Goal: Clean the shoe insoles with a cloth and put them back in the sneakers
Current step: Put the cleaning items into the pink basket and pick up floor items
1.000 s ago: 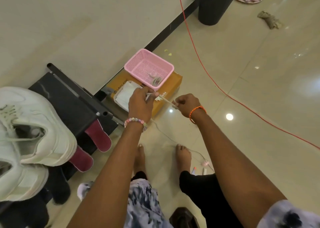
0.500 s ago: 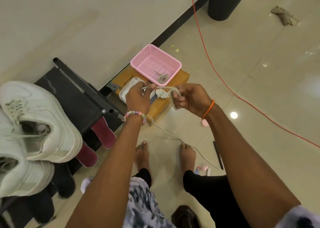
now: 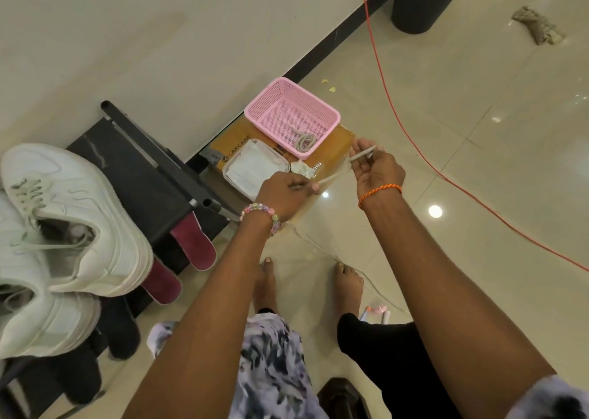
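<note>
Lace stretched between my fingers
Both my left hand [image 3: 282,192] and right hand [image 3: 376,168] pinch the shoelace [image 3: 334,175]; it slants up rightward, with the sneakers [image 3: 73,227] far left.

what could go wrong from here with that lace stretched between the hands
The shoelace is held taut between the left hand and right hand, and its slack trails on the floor by the bare feet, so it may snag or trip. The two red insoles stick out past the black rack's edge, so a knock might drop them.
</note>
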